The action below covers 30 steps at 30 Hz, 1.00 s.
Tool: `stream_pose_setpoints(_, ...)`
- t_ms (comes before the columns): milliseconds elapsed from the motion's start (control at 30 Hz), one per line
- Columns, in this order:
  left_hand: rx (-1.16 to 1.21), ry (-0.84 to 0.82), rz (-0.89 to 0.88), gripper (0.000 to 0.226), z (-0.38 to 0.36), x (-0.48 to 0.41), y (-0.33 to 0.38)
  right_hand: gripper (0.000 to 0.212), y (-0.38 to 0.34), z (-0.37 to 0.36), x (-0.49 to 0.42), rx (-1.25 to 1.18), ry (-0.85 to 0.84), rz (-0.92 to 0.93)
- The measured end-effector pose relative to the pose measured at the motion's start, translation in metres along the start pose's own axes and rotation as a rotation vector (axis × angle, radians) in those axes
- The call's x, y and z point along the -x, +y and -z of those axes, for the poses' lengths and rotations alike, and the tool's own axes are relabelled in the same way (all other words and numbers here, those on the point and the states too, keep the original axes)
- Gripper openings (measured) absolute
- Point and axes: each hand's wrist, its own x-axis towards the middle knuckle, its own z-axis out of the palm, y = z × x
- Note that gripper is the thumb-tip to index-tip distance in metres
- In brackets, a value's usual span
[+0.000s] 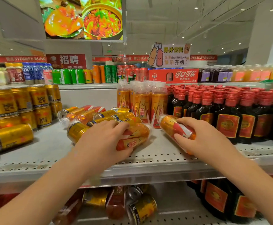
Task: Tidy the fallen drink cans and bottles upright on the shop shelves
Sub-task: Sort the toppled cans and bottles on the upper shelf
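Observation:
On the grey perforated shelf lie several fallen gold cans and orange drink bottles in a heap. My left hand curls over a fallen orange bottle at the front of the heap, with a second one just below it. My right hand grips another orange bottle, which is tilted with its cap pointing up and left. Behind it, a group of the same orange bottles stands upright.
Dark bottles with red caps stand packed at the right. Stacked gold cans stand at the left, with one fallen gold can in front. More fallen cans and bottles lie on the shelf below.

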Motion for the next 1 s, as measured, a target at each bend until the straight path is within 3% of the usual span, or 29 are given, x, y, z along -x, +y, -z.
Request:
stream_pose_setpoints(433,0.064,0.107,0.217,0.036,-0.029,-0.050,0.083,0.049,0.005,-0.003,-0.002,0.132,0.018,-0.015)
stream_pose_setpoints(567,0.366,0.026,0.238,0.047,-0.036,-0.053,0.081,0.049,-0.002,-0.006,-0.003,0.189,0.035,-0.022)
stream_pose_setpoints(733,0.636,0.036,0.210,0.057,-0.043,-0.046,0.074,0.048,-0.008,-0.001,-0.008,-0.004,-0.056,-0.015)
stream_pose_setpoints(867,0.852,0.069,0.185,0.044,-0.043,-0.036,0.057,0.053,-0.020,0.000,-0.009,0.215,-0.011,-0.043)
stream_pose_setpoints(933,0.770,0.152,0.179,0.040,-0.041,-0.033,0.040,0.055,-0.027,-0.001,-0.012,0.294,0.074,-0.010)
stream_pose_setpoints(1000,0.425,0.245,0.152,0.045,-0.040,-0.036,0.017,0.055,-0.034,-0.002,-0.018,0.223,0.136,0.056)
